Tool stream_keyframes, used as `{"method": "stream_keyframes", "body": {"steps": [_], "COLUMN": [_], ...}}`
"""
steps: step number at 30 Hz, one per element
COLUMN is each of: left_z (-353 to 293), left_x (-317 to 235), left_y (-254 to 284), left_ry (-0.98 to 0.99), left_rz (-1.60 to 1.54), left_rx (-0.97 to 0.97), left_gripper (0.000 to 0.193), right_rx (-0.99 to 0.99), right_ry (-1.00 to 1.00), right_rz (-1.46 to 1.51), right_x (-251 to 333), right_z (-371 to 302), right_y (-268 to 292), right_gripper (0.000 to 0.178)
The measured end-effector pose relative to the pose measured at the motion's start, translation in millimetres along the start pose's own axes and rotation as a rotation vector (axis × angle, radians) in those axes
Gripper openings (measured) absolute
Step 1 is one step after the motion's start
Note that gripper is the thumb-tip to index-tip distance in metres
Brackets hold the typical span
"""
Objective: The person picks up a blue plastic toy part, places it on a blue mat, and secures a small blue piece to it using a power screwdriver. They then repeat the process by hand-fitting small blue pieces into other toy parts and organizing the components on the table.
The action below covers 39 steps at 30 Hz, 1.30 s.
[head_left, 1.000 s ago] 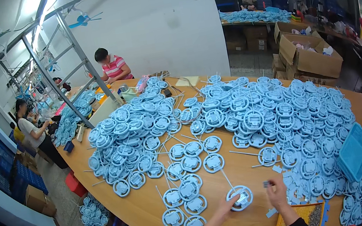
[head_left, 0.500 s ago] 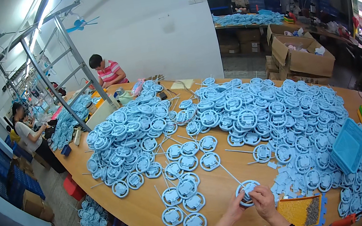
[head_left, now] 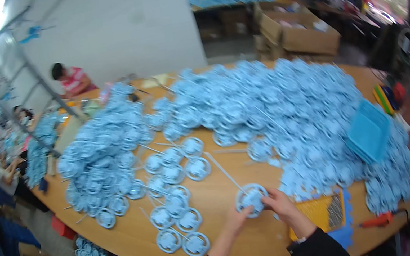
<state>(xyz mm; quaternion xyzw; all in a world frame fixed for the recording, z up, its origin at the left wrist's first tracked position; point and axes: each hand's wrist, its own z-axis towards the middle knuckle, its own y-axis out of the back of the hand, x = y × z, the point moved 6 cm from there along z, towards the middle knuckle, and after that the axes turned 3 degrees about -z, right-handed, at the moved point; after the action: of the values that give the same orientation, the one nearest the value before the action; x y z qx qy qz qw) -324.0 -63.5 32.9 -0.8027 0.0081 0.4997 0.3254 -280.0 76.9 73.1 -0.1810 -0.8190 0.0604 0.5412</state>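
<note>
Over the front middle of the table, I hold a light-blue round plastic frame (head_left: 251, 195) with a thin stem pointing up and to the left. My left hand (head_left: 235, 222) grips its lower left rim, and my right hand (head_left: 280, 204) closes on its right side. Motion blur hides the finer detail of the fingers and the part. Left of my hands lie several similar round frames (head_left: 195, 243), some overlapping. A yellow tray (head_left: 307, 217) with small grey pieces, probably screws, sits beside my right forearm.
Big heaps of blue frames (head_left: 294, 114) cover the table's far and right parts. A blue plastic basket (head_left: 369, 131) tilts on the right heap. A red-handled tool (head_left: 378, 220) lies near the front right edge. Cardboard boxes (head_left: 302, 32) stand behind; a co-worker (head_left: 74, 80) sits far left.
The whole view has shifted, with the scene sliding left and upward and blurring. Both hands still hold the frame; my right hand has moved from over its face to its right rim.
</note>
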Motion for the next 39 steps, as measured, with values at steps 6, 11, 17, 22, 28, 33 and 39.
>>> {"method": "stream_keyframes", "body": {"steps": [6,11,17,22,28,33,39], "left_z": [-0.8,5.0,2.8,9.0,55.8,89.0,71.5], "left_x": [-23.9,-11.7,-30.0,-27.5,-25.2,-137.5,-118.8], "left_y": [-28.4,-30.2,-32.1,-31.7,57.3,142.1,117.6], "left_ry": [0.055,0.022,-0.047,-0.137,-0.043,0.032,-0.609], "left_rz": [-0.169,-0.083,0.279,0.451,0.547,0.561,1.156], "left_rx": [0.062,0.0,-0.001,-0.074,-0.105,-0.427,-0.514], "left_gripper": [0.06,0.05,0.045,0.044,0.058,0.068,0.063], "right_rx": [0.014,-0.003,-0.062,-0.114,-0.29,-0.697,-0.596], "right_ry": [0.031,0.044,-0.005,0.015,0.406,0.496,0.338], "right_rz": [0.053,0.048,0.015,-0.001,-0.967,-1.404,-1.696], "right_x": [12.2,9.0,-4.6,-15.2,-9.3,69.3,62.8], "right_z": [1.9,0.7,2.7,12.1,57.7,94.6,120.4], "right_y": [4.2,17.1,19.3,22.7,60.2,145.4,169.5], "right_gripper": [0.045,0.04,0.036,0.034,0.06,0.063,0.057]}}
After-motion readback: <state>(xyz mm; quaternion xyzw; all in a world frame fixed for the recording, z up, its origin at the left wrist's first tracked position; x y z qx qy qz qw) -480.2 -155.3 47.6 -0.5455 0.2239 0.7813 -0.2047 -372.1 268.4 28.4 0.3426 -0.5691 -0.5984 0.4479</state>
